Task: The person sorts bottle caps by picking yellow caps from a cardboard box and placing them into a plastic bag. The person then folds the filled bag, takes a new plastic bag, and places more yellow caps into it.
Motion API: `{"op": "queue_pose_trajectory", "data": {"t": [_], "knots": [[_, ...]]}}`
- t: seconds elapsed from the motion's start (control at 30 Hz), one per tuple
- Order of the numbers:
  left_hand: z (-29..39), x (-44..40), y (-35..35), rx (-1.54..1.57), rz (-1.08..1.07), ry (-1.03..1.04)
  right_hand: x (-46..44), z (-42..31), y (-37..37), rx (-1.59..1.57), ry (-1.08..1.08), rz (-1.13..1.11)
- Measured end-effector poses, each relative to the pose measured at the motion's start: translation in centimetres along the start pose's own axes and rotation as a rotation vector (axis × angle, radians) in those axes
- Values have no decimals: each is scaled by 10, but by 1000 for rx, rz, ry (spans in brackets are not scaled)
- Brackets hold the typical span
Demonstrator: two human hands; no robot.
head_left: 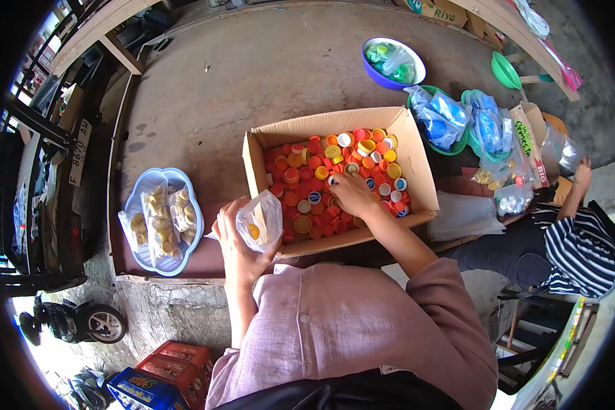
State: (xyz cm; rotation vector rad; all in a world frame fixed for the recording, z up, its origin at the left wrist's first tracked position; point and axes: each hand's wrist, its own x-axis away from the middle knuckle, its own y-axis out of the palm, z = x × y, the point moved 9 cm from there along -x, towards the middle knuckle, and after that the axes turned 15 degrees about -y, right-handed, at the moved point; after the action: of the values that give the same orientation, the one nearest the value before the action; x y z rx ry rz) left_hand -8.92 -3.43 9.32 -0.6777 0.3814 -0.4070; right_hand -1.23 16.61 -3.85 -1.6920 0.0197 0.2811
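Note:
My left hand (238, 239) grips a clear plastic bag (270, 222), its mouth spread open and a few yellow caps at the bottom. It is just outside the left wall of a cardboard box (352, 244). The box holds a heap of plastic bottle caps (304, 205), mostly red and orange, with yellow, white and blue ones among them. Inside the box, my right hand (354, 196) reaches down into the caps, fingers curled together. A whitish cap (332, 180) shows at its fingertips; the palm side is hidden.
A light blue basket (138, 254) with bagged tan caps stands left. At the right are a purple basin (383, 80), green baskets (454, 151) with bagged blue caps, and flat plastic bags (465, 217). Another person in a striped top (574, 249) sits at the right.

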Motion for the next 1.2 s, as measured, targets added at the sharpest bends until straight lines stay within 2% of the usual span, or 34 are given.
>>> {"op": "queue_pose_trajectory", "data": {"t": [0.1, 0.17, 0.23, 0.37, 0.47, 0.53, 0.57, 0.63, 0.73, 0.83, 0.9, 0.97, 1.03, 1.1, 1.2], "knots": [[2, 0, -1, 5, -14, 6, 4, 10, -17, -89, 125, -36], [2, 0, -2, 5, -20, 6, 4, 11, -24, -120, 98, 23], [3, 0, -1, -8, -46, 34, 6, 19, -38, -453, 204, 225], [1, 0, -1, 41, -35, 80, -13, -3, -84, -729, 257, 420], [2, 3, -5, 73, -4, 108, -32, -57, -170, -654, 45, 775], [3, 4, -6, 86, 6, 128, -43, -93, -195, -543, -106, 802], [3, 4, -6, 118, 7, 126, -49, -108, -195, -456, -177, 788], [4, 4, -4, 159, -4, 131, -66, -129, -172, -338, -223, 552], [-5, 4, -2, 150, 6, 109, -61, -120, -162, -384, -213, 549], [-9, 5, -5, 108, 28, 80, -42, -63, -154, -423, -44, 553], [-10, 4, -7, 114, 23, 75, -15, -7, -130, -372, 188, 471], [-13, 4, -6, 121, 22, 70, 22, 47, -106, -274, 325, 431], [-14, 3, -8, 166, 45, 82, 44, 77, -87, -221, 472, 258], [-12, 2, -4, 147, 39, 84, 42, 73, -77, -258, 445, 226], [-7, 1, -1, 109, 11, 82, 29, 59, -36, -89, 393, -102]]}}
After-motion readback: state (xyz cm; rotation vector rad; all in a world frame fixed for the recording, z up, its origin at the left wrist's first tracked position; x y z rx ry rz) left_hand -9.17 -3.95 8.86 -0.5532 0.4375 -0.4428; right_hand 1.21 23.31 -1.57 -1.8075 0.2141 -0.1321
